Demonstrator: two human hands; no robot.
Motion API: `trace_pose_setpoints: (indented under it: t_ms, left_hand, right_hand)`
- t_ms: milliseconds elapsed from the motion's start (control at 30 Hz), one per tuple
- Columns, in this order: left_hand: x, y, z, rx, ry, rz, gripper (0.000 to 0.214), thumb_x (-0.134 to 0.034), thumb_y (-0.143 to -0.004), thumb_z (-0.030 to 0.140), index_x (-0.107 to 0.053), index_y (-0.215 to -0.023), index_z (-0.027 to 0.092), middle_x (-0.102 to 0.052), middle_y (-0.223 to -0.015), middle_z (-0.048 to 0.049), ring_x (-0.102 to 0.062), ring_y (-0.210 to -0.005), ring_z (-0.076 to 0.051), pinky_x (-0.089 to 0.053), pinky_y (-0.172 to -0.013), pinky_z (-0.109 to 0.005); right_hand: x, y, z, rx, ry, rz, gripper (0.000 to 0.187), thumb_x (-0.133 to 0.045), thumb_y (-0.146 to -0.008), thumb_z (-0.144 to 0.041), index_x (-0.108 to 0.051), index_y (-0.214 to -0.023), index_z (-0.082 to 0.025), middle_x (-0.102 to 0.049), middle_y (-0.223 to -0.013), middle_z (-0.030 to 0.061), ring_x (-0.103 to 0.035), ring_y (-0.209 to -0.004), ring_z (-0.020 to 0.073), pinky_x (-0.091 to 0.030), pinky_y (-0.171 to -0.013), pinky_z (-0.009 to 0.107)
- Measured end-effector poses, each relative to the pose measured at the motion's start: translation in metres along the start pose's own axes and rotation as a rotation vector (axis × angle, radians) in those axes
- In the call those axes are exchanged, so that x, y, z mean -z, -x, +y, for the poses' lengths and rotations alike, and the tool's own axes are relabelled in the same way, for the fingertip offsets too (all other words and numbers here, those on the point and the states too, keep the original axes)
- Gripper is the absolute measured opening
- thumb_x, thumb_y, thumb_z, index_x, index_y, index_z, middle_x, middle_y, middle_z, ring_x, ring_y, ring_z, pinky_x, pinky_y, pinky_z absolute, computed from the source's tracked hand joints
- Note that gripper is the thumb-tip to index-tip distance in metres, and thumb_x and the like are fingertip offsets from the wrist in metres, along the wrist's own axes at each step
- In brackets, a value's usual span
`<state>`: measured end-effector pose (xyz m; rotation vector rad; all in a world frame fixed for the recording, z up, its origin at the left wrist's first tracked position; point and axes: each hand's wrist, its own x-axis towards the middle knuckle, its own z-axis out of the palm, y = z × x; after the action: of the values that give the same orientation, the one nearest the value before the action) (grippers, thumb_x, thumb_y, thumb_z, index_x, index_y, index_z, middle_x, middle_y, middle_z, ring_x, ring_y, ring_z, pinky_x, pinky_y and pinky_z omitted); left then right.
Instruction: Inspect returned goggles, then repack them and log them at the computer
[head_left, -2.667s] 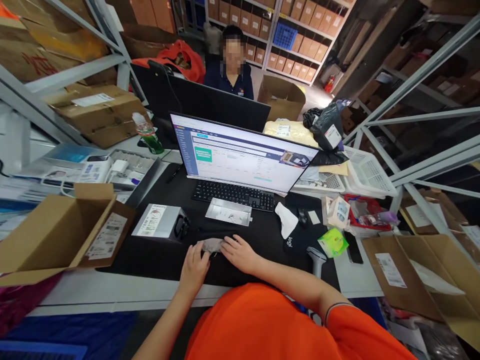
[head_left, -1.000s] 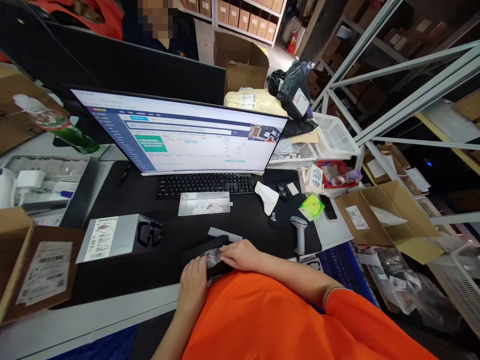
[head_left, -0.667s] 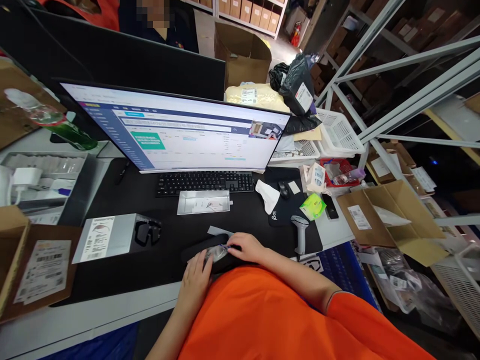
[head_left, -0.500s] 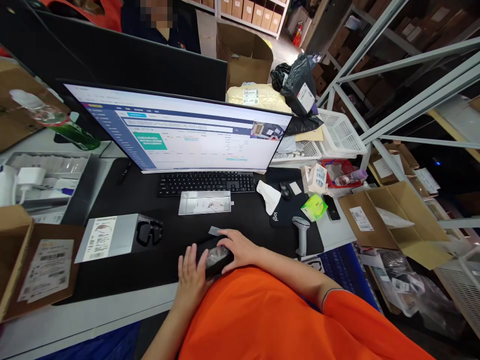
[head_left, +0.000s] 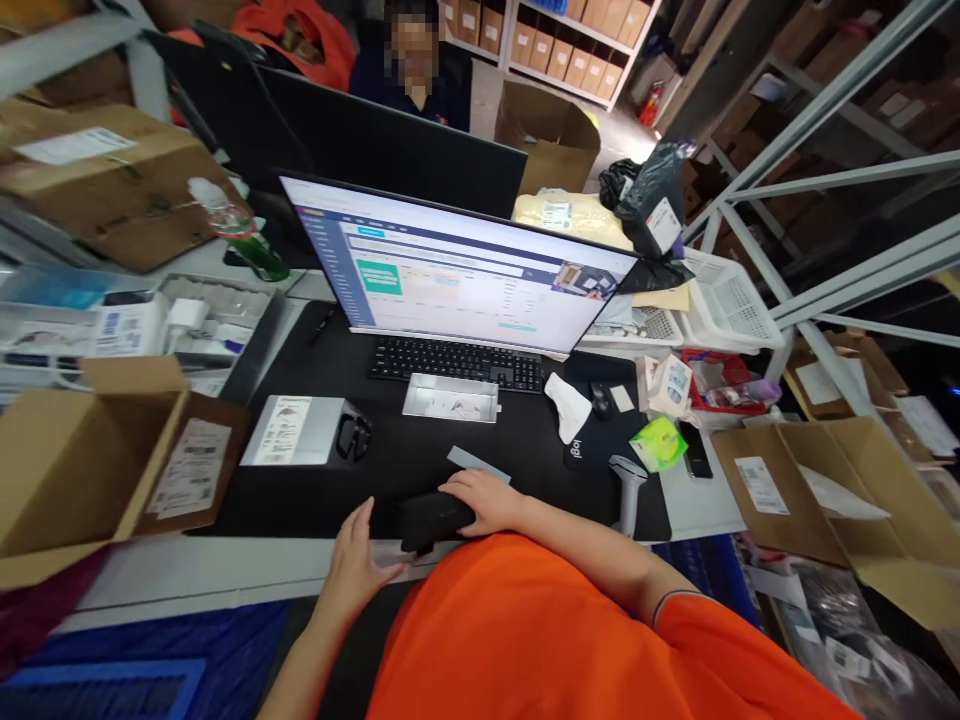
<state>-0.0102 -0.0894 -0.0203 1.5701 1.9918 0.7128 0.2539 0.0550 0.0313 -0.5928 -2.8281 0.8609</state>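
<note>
My right hand (head_left: 484,502) is closed around the right end of a black case (head_left: 433,518) at the desk's front edge. To its left, my left hand (head_left: 358,555) is open, with fingers spread and the thumb pointing toward the case. Something pale and see-through shows between that thumb and the case; I cannot make out what it is. Just beyond my right hand lies a flat grey strip (head_left: 480,464). A shallow silver box part (head_left: 450,398) with a printed card inside lies in front of the keyboard. Further left is a silver box (head_left: 296,430) with a label and dark glasses pictured at its end.
A monitor (head_left: 457,270) stands behind the keyboard (head_left: 457,362). On the right are a barcode scanner (head_left: 628,490), a mouse (head_left: 601,401), a white tissue (head_left: 568,406) and a phone (head_left: 695,450). Open cardboard boxes (head_left: 90,450) flank the desk. A person (head_left: 412,80) sits opposite.
The view has swung left. My left hand has come off the case and opened. Clear plastic showed in the case before; now its black surface shows. More of the grey strip is visible.
</note>
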Motion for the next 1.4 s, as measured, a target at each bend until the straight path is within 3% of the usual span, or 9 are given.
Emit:
trace_pose_setpoints:
  t_ms: [167,267,467,667,867,1000,1100,1233,1400]
  left_hand:
    - [0.008,0.016,0.002,0.175,0.071,-0.136,0.033,-0.055,-0.078,0.052,-0.066,-0.087,0.023,-0.06,-0.101,-0.0107,-0.06,-0.098,-0.03,-0.048,-0.098,-0.048]
    - [0.001,0.017,0.016,0.228,0.128,-0.179,0.035,-0.048,-0.081,0.053,-0.054,-0.061,0.024,-0.055,-0.077,-0.0055,-0.057,-0.08,-0.024,-0.049,-0.083,-0.04]
    - [0.016,0.02,0.041,0.326,0.33,-0.32,0.051,-0.025,-0.089,0.063,-0.05,-0.07,0.023,-0.045,-0.06,0.0028,-0.046,-0.055,-0.015,-0.04,-0.055,-0.029]
    - [-0.005,-0.018,0.106,0.236,0.233,-0.508,0.043,-0.057,-0.093,0.055,-0.057,-0.07,0.018,-0.053,-0.062,0.0042,-0.05,-0.056,-0.011,-0.045,-0.059,-0.028]
    - [-0.022,-0.034,0.155,0.093,0.03,-0.545,0.031,-0.062,-0.093,0.044,-0.066,-0.081,0.016,-0.065,-0.073,-0.0001,-0.062,-0.069,-0.016,-0.053,-0.072,-0.035]
    - [0.006,-0.028,0.148,-0.028,-0.029,-0.438,0.03,-0.054,-0.092,0.041,-0.071,-0.098,0.018,-0.073,-0.1,-0.0106,-0.067,-0.104,-0.029,-0.051,-0.09,-0.042]
    - [0.016,-0.023,0.124,-0.091,-0.082,-0.357,0.073,-0.074,-0.073,0.037,-0.051,-0.14,0.019,-0.052,-0.149,-0.0158,-0.04,-0.143,-0.036,-0.036,-0.114,-0.049]
    - [0.01,-0.021,0.09,-0.06,-0.127,-0.434,0.07,-0.071,-0.076,0.035,-0.052,-0.141,0.016,-0.058,-0.143,-0.0168,-0.053,-0.133,-0.034,-0.043,-0.109,-0.047]
    - [0.004,-0.023,0.077,-0.003,-0.124,-0.493,0.068,-0.07,-0.075,0.033,-0.054,-0.139,0.016,-0.059,-0.142,-0.0186,-0.054,-0.132,-0.037,-0.043,-0.109,-0.05]
  right_hand:
    - [-0.003,0.011,0.0,0.044,-0.117,0.012,0.077,-0.08,-0.073,-0.035,-0.049,-0.142,-0.019,-0.058,-0.14,0.0136,-0.055,-0.129,0.0291,-0.041,-0.111,0.043]
    - [-0.003,0.009,-0.008,0.043,-0.077,-0.009,0.075,-0.079,-0.073,-0.033,-0.05,-0.141,-0.018,-0.06,-0.138,0.0143,-0.055,-0.128,0.0297,-0.041,-0.109,0.044]
    - [-0.007,-0.002,-0.02,-0.03,0.099,-0.062,0.076,-0.077,-0.074,-0.035,-0.048,-0.142,-0.015,-0.06,-0.134,0.0163,-0.056,-0.122,0.0325,-0.043,-0.102,0.046]
    - [-0.012,-0.003,-0.024,-0.078,0.136,-0.092,0.074,-0.074,-0.082,-0.04,-0.047,-0.147,-0.016,-0.059,-0.137,0.0159,-0.054,-0.118,0.0322,-0.041,-0.1,0.046]
    - [-0.021,0.001,-0.025,-0.078,0.023,-0.026,0.077,-0.073,-0.081,-0.039,-0.045,-0.152,-0.032,-0.048,-0.154,0.0091,-0.045,-0.133,0.0322,-0.025,-0.115,0.054]
    - [-0.026,0.0,-0.03,-0.129,-0.032,0.067,0.047,-0.058,-0.095,-0.029,-0.058,-0.141,-0.034,-0.055,-0.15,0.004,-0.041,-0.14,0.0262,-0.016,-0.122,0.055]
    - [-0.026,0.004,-0.031,-0.158,-0.089,0.121,0.043,-0.048,-0.103,-0.032,-0.055,-0.145,-0.03,-0.046,-0.158,0.0076,-0.035,-0.147,0.025,-0.017,-0.123,0.056]
    - [-0.028,0.022,-0.024,-0.35,-0.222,0.23,0.05,-0.044,-0.104,-0.034,-0.046,-0.153,-0.022,-0.022,-0.169,0.0131,-0.027,-0.153,0.028,-0.027,-0.123,0.053]
    - [-0.034,0.041,-0.018,-0.742,-0.528,0.544,0.058,-0.031,-0.105,-0.052,-0.062,-0.14,-0.017,-0.064,-0.138,0.017,-0.064,-0.123,0.0301,-0.052,-0.104,0.051]
